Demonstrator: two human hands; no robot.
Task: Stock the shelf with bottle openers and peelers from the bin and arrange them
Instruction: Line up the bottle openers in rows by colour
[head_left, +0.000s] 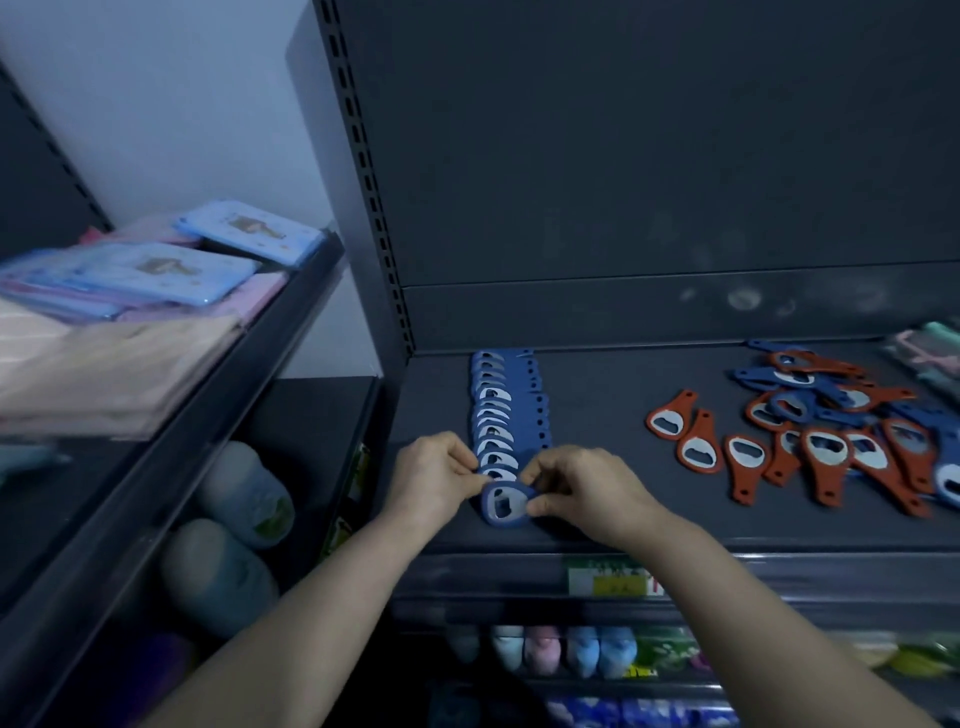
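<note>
A neat overlapping row of blue bottle openers (498, 410) runs from the back of the dark shelf (597, 415) toward its front edge. At the row's near end lies one blue bottle opener (503, 506), pinched from both sides. My left hand (434, 478) holds its left edge with fingertips. My right hand (576, 491) grips its right side between thumb and fingers. A loose heap of red and blue bottle openers (841, 431) lies on the shelf's right part, with a few red bottle openers (696, 441) spread flat at the heap's left.
Pastel packaged items (930, 353) sit at the shelf's far right. A neighbouring shelf on the left carries blue and pink flat packs (156, 275) above bottles (244, 499). Below the front rail with a price label (613, 579) stand small pastel goods (561, 654).
</note>
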